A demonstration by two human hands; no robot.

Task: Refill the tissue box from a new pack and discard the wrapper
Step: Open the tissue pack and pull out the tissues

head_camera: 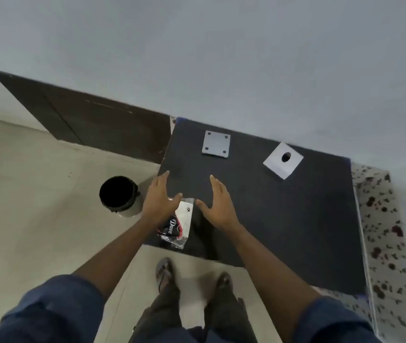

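Tissue pack (179,225) at near-left desk (283,206) edge, between both hands. Left hand (158,198) and right hand (218,203) spread wide, holding nothing. Looks light, soft, crinkly-slick; best pinched by the ends.

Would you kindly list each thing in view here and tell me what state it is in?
Wrapper: lying flat at the table's near edge.
Tissue box: tilted on the table, round hole facing up.
Grey plate: lying flat.
Bin: on the floor, open.
Left hand: open, over the wrapper.
Right hand: open, empty.
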